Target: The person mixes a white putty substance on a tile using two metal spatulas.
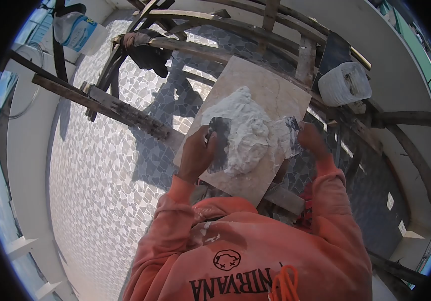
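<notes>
Blade [220, 144] firmly gripped, the left hand [195, 155] is at the left edge of a white, paste-like mound [248, 135]; the right hand [312, 141] grips a smeared second blade [293, 134] at its right side. The mound lies on a pale board [285, 93]. Nearer the camera, an orange sweatshirt [270, 236] reads "NIRVANA", upside down, beside an x-eyed emblem [226, 259]. Farther out, a clear container [95, 42] bears a blue label [79, 32], too blurred to read; a whitish tub [333, 88] sits by timber framing [306, 60].

A: Clothing?
B: Orange-red sweatshirt [305, 241], long sleeves [333, 200], lighter cuffs [181, 189], white smudges [212, 239].
A: Markings?
B: Black lettering [232, 284] "NIRVANA", round outlined smiley [226, 260]; bright orange cord [287, 285] beside the letters.
</notes>
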A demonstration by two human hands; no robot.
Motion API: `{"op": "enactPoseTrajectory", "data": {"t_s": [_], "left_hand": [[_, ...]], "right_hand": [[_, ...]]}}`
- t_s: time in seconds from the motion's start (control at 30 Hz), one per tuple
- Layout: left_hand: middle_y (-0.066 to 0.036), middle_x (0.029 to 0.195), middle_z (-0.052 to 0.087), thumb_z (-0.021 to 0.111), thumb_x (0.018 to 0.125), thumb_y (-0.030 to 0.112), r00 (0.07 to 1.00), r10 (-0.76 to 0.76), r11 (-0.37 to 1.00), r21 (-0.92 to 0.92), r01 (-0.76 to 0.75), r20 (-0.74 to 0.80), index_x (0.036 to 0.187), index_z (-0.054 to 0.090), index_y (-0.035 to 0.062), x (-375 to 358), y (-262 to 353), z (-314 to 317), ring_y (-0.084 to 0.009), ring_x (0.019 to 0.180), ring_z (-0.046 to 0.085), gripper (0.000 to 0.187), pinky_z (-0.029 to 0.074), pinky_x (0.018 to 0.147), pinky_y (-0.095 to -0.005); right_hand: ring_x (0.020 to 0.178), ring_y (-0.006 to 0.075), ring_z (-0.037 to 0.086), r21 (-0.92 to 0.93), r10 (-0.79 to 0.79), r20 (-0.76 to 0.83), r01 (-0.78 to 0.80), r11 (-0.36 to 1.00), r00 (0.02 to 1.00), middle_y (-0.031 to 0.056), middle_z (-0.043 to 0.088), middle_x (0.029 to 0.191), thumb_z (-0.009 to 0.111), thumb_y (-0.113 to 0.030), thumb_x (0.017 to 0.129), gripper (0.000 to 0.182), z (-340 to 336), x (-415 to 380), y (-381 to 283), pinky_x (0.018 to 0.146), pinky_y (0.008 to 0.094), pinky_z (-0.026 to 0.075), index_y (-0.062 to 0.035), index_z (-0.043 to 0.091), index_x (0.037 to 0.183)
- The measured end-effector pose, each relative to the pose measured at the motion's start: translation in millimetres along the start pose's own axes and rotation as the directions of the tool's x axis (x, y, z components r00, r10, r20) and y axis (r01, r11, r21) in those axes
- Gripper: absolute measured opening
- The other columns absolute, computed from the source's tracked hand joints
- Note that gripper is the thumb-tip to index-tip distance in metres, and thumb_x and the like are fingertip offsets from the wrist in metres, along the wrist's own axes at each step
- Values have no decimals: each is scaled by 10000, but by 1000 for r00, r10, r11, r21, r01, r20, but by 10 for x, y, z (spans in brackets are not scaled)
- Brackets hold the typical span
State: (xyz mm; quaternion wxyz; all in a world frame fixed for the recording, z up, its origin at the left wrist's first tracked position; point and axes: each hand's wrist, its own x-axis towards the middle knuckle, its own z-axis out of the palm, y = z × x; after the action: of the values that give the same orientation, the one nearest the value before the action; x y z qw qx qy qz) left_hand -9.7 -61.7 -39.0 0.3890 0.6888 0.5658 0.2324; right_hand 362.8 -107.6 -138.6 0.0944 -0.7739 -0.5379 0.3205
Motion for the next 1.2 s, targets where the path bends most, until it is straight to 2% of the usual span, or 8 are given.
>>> {"op": "enactPoseTrajectory", "data": {"t_s": [0.1, 0.13, 0.27, 0.57, 0.87, 0.93, 1.03, 1.2], "left_hand": [[-255, 770, 612, 595, 932, 221, 1000, 20, 1000, -9, -20, -11, 1023, 601, -17, -6, 4, 3, -401, 695, 624, 255, 454, 643, -453], [-256, 773, 614, 595, 932, 221, 1000, 8, 1000, -7, -8, -5, 1021, 601, -18, -10, 33, 5, -401, 696, 625, 255, 453, 642, -453], [-256, 778, 618, 595, 932, 219, 1000, 11, 1000, -20, -11, -12, 1013, 600, -19, -5, 145, 18, -397, 692, 625, 252, 450, 637, -452], [-251, 774, 632, 590, 938, 212, 998, -31, 999, 7, 31, -50, 1004, 604, -22, -80, 114, 210, -415, 690, 627, 243, 452, 628, -463], [-246, 826, 651, 571, 943, 185, 994, 59, 994, 95, -51, -89, 1029, 603, -7, -104, -54, 639, -439, 781, 645, 213, 486, 669, -499], [-245, 835, 652, 568, 942, 179, 990, 95, 987, 136, -80, -108, 1026, 601, -6, -85, -88, 582, -444, 792, 643, 206, 484, 672, -503], [-246, 830, 650, 570, 942, 183, 992, 70, 988, 148, -53, -107, 1021, 600, -11, -83, -114, 512, -445, 798, 642, 212, 481, 672, -499], [-245, 811, 646, 576, 942, 188, 992, 41, 997, 72, -32, -122, 1001, 604, -19, -64, -72, 376, -434, 765, 641, 217, 473, 653, -484]], "right_hand": [[889, 422, 673, 81, -63, 6, 62, 995, 998, 296, 668, 941, 554, -162, 793, 344, 210, 6, -226, 771, 424, 504, 43, 662, 1047], [800, 319, 686, 155, -205, 16, 200, 967, 979, 235, 690, 865, 573, -149, 809, 345, 369, 137, -212, 742, 387, 504, 27, 674, 1088], [756, 113, 591, 501, -167, 301, -7, 865, 939, 107, 687, 809, 543, -76, 794, 374, 316, 186, -471, 659, 314, 485, 48, 681, 1119], [897, 485, 637, 12, -341, 143, 343, 939, 929, 332, 645, 914, 511, -109, 789, 384, 294, -266, -1003, 821, 523, 502, 62, 652, 1103], [796, 491, 633, 245, -313, -120, 333, 911, 942, 302, 634, 800, 539, -140, 832, 213, 636, -1030, -1422, 729, 559, 492, 32, 598, 943], [830, 481, 638, 199, -178, -89, 192, 961, 980, 304, 641, 842, 545, -143, 840, 227, 451, -1109, -1393, 746, 537, 496, 24, 616, 975], [936, 485, 647, 152, -41, -239, 79, 985, 970, 331, 656, 965, 531, -164, 833, 392, 245, -1021, -1087, 859, 517, 513, 58, 636, 1138], [1031, 465, 635, 110, -22, -234, 49, 993, 972, 317, 661, 1027, 533, -134, 790, 430, 146, 51, -62, 917, 481, 498, 69, 647, 1151]]}}
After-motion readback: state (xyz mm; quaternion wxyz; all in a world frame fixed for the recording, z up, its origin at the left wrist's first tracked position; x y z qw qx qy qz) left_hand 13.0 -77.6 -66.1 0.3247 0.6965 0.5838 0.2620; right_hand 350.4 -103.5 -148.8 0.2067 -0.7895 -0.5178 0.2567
